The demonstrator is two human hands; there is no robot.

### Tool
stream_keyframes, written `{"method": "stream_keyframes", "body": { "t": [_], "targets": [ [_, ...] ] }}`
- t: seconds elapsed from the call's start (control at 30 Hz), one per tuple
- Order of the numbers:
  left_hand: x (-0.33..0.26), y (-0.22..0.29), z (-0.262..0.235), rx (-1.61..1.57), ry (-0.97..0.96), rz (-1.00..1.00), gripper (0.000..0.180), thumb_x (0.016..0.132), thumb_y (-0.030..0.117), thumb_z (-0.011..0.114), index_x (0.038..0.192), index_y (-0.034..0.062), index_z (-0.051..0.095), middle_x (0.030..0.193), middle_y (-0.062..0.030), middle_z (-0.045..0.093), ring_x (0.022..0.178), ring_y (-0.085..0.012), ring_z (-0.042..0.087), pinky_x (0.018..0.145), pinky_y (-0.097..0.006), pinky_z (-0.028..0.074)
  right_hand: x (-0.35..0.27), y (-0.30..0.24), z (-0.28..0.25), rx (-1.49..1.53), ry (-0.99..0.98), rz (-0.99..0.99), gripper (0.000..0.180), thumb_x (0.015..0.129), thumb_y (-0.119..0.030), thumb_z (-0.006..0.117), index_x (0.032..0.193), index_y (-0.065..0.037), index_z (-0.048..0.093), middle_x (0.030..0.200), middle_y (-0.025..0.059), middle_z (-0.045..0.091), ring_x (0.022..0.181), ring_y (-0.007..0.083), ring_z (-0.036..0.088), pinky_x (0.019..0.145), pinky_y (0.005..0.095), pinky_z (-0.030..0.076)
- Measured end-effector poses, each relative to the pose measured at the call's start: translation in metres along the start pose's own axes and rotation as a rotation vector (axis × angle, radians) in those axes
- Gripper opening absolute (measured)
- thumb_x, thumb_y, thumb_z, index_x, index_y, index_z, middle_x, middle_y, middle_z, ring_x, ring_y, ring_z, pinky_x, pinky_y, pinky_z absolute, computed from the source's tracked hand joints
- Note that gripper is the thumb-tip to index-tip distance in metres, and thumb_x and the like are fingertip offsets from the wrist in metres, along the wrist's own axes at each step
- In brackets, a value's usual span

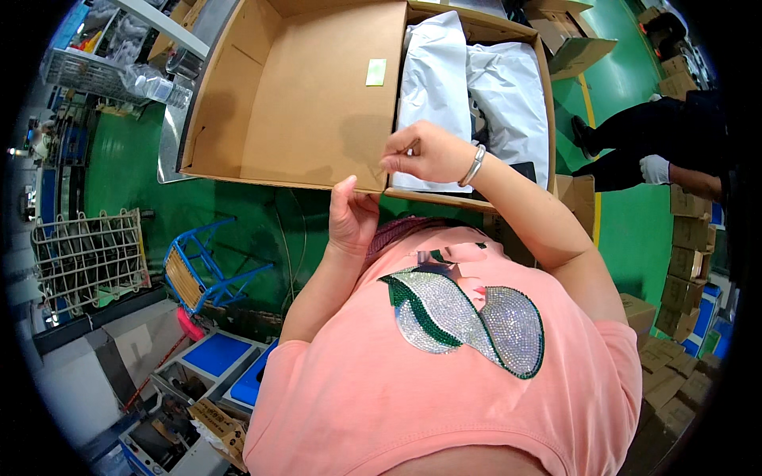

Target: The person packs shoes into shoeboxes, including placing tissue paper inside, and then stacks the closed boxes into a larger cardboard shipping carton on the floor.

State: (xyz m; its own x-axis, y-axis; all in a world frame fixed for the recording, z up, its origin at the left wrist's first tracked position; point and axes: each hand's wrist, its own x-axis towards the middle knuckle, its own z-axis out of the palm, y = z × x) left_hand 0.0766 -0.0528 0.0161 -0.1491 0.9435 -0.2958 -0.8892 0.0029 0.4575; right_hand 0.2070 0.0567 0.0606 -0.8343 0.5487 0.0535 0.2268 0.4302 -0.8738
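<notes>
Carton at 12 o'clock, open. Your right hand pinches its centre divider edge; left hand sits loosely curled just below, holding nothing. Keep the pinch low, steady the wall beside the white bags.

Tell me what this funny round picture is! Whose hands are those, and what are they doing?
A camera worn on a person's head looks down, so the picture bends at its edges. You see their pink shirt and two bare hands. The left hand and the right hand, with a silver bracelet, pinch at the near edge of a big open brown cardboard box. One half looks empty; the other holds white plastic bags. Whether the fingers hold something small is unclear. A co-worker's white-gloved hand shows at right.
</notes>
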Motion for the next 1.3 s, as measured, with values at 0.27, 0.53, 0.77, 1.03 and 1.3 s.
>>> {"method": "stream_keyframes", "body": {
  "t": [0.27,0.53,0.77,1.03,1.3],
  "targets": [
    [0.005,0.001,-0.016,-0.007,-0.072,-0.03,0.025,0.077,0.016,0.045,0.099,0.0043,0.047,0.092,-0.0043,0.055,0.081,-0.0158,0.053,0.066,-0.028,0.045,-0.005,0.001,-0.029,0.409,0.362,0.099,0.021,0.076,-0.021,0.053,0.073,-0.001,0.058,0.065,0.0033,0.057,0.058,0.0083,0.051,0.051,0.0201,0.041],
    [0.0,-0.008,-0.02,0.224,-0.035,0.107,0.03,0.074,0.01,0.049,0.103,0.0067,0.043,0.094,-0.0032,0.052,0.085,-0.013,0.051,0.073,-0.026,0.042,-0.067,0.016,-0.055,0.703,0.863,0.185,0.021,0.077,-0.023,0.051,0.079,-0.003,0.055,0.071,0.006,0.057,0.059,0.0098,0.051,0.053,0.0217,0.042],
    [-0.006,-0.004,-0.005,0.329,-0.02,0.143,0.041,0.069,0.0,0.053,0.104,0.0114,0.036,0.084,0.0041,0.043,0.073,-0.0058,0.04,0.065,-0.018,0.034,-0.134,0.036,-0.089,0.798,1.129,0.028,0.026,0.082,-0.026,0.043,0.084,-0.002,0.052,0.077,0.0087,0.056,0.068,0.0152,0.051,0.061,0.0273,0.042],
    [-0.012,-0.002,0.003,0.793,-0.119,0.38,0.02,0.069,-0.002,0.052,0.083,0.007,0.042,0.07,0.0037,0.04,0.062,-0.0074,0.036,0.06,-0.02,0.032,-0.129,-0.003,-0.085,0.419,1.064,-0.092,0.042,0.088,-0.033,0.024,0.078,0.0,0.048,0.068,0.0108,0.052,0.085,0.0267,0.051,0.081,0.0344,0.034],
    [-0.016,0.024,-0.002,0.789,0.046,-0.192,0.035,0.08,0.026,0.048,0.104,0.0008,0.045,0.095,-0.01,0.053,0.086,-0.0172,0.052,0.071,-0.028,0.043,-0.109,0.03,-0.076,-0.342,0.774,0.526,0.025,0.077,-0.025,0.049,0.08,0.0,0.054,0.07,0.0116,0.055,0.06,0.0222,0.052,0.057,0.0311,0.042]
  ]
}}
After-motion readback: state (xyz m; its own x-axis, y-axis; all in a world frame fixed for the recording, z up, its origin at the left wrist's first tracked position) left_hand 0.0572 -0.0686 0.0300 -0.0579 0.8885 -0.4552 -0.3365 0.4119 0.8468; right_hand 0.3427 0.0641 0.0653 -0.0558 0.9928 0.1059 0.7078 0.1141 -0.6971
